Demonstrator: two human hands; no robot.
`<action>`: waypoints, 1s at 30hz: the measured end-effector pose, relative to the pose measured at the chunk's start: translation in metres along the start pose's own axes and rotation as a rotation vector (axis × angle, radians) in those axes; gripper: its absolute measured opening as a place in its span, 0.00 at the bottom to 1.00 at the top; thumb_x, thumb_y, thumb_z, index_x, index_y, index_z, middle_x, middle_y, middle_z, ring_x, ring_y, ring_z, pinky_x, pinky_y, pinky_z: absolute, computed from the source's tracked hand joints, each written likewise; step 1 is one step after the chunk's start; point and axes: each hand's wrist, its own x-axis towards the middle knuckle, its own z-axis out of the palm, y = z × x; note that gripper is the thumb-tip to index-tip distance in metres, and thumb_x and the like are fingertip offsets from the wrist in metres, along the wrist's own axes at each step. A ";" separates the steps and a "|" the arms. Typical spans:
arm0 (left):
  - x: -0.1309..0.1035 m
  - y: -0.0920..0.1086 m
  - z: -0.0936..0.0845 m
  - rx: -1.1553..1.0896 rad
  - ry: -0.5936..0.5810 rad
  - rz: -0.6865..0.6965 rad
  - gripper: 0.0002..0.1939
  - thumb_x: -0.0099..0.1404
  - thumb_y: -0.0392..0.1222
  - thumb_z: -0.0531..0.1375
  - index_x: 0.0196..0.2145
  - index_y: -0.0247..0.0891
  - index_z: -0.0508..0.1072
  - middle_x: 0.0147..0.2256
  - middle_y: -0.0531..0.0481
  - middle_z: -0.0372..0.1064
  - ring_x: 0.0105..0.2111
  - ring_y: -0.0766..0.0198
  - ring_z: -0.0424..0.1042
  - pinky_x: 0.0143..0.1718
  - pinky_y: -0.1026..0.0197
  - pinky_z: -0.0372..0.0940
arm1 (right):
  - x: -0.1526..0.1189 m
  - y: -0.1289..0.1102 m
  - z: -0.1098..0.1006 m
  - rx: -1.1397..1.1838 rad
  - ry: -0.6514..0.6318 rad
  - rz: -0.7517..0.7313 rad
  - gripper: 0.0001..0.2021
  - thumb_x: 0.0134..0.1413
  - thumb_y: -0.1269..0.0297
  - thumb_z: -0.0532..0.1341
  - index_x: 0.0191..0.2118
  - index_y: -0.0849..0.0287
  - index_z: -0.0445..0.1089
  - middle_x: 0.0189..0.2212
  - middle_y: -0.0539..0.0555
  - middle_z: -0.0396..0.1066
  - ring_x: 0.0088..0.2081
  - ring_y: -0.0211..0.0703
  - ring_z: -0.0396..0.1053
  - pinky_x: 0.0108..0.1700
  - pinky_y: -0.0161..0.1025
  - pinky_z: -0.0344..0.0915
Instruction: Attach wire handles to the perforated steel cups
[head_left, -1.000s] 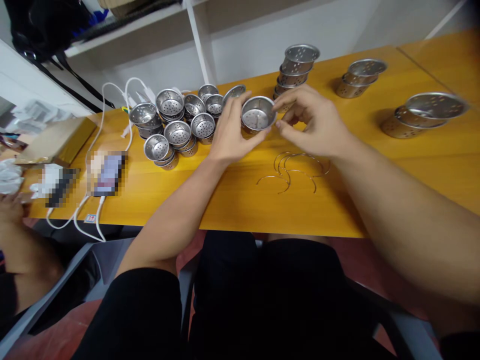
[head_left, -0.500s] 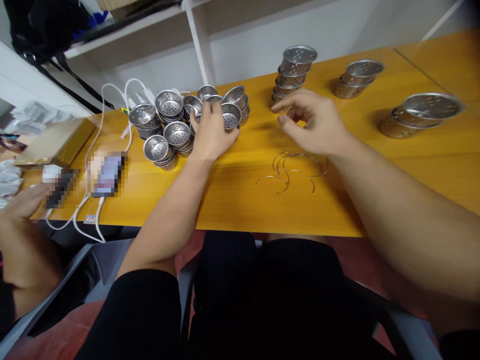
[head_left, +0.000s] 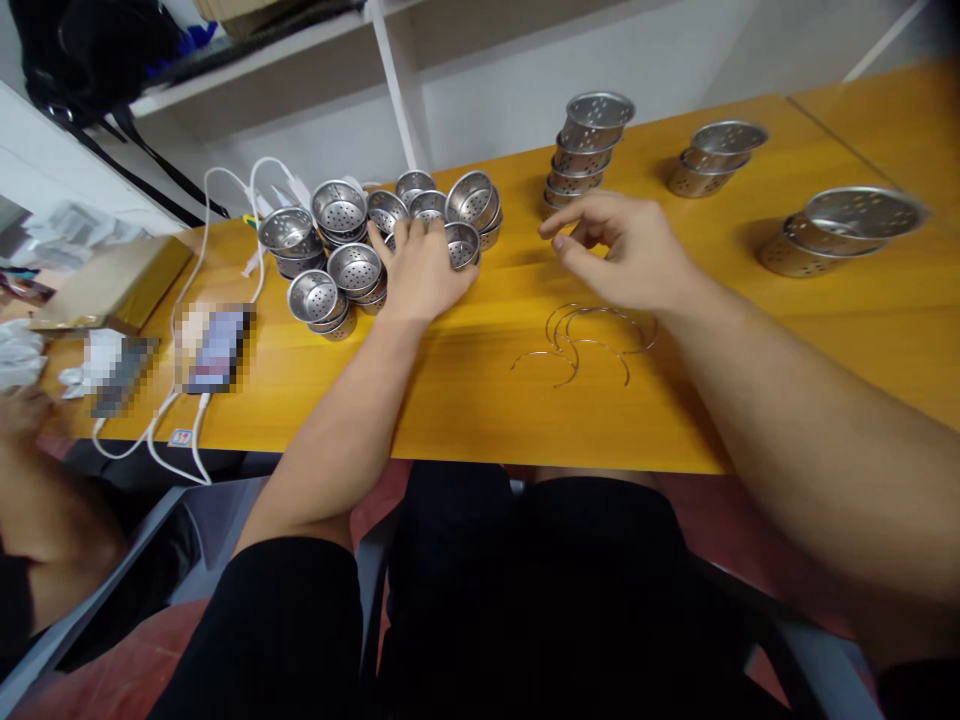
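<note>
My left hand reaches palm down over a cluster of perforated metal cups, fingers spread. Its fingertips are among the cups, and the thumb is beside a cup at the cluster's right. The hand partly hides a cup under the fingers; I see no cup lifted. My right hand hovers above the table, fingers bent and thumb apart from the index finger, nothing visible between them. Just behind it stands a tall stack of perforated cups. Thin curved wires lie on the table below it.
Two short stacks of cups, one farther back and one nearer, stand at the right. A phone with white cables lies at the left, near a cardboard box. Another person's arm is at the far left.
My left fingers have drawn back slightly toward me, and a cup at the cluster's right back has shifted a little. The other person's hand has moved left, away from the dark device.
</note>
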 end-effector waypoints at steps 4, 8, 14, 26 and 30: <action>0.006 -0.007 0.012 -0.017 0.016 0.011 0.29 0.66 0.54 0.70 0.63 0.46 0.82 0.73 0.37 0.77 0.81 0.26 0.62 0.91 0.16 0.28 | 0.000 -0.001 0.001 -0.011 0.009 -0.015 0.18 0.76 0.35 0.70 0.51 0.42 0.82 0.48 0.58 0.83 0.42 0.59 0.80 0.53 0.66 0.83; 0.019 -0.018 0.033 -0.056 0.066 0.014 0.41 0.62 0.55 0.74 0.71 0.44 0.77 0.79 0.38 0.69 0.85 0.24 0.52 0.90 0.15 0.17 | -0.001 -0.012 -0.003 -0.063 -0.006 0.018 0.12 0.75 0.46 0.68 0.51 0.44 0.82 0.47 0.57 0.86 0.42 0.58 0.81 0.52 0.63 0.84; 0.007 0.003 0.023 -0.204 0.040 0.314 0.39 0.72 0.55 0.69 0.77 0.55 0.69 0.87 0.47 0.55 0.91 0.36 0.41 0.93 0.24 0.29 | 0.002 -0.011 -0.014 -0.190 0.032 0.061 0.10 0.75 0.54 0.67 0.55 0.46 0.81 0.52 0.60 0.85 0.48 0.62 0.83 0.60 0.64 0.82; 0.005 0.012 0.072 -0.451 -0.265 0.729 0.22 0.79 0.50 0.62 0.64 0.39 0.77 0.72 0.32 0.75 0.73 0.47 0.76 0.82 0.44 0.69 | 0.007 0.041 -0.016 -0.361 0.156 0.258 0.37 0.72 0.67 0.71 0.82 0.60 0.66 0.75 0.75 0.67 0.67 0.63 0.78 0.68 0.57 0.78; 0.007 0.007 0.073 -0.496 -0.285 0.710 0.23 0.79 0.54 0.62 0.62 0.38 0.79 0.66 0.32 0.79 0.69 0.47 0.81 0.79 0.44 0.73 | 0.007 0.063 -0.017 -0.443 0.061 0.391 0.32 0.73 0.66 0.72 0.79 0.59 0.74 0.73 0.75 0.68 0.70 0.67 0.76 0.76 0.60 0.73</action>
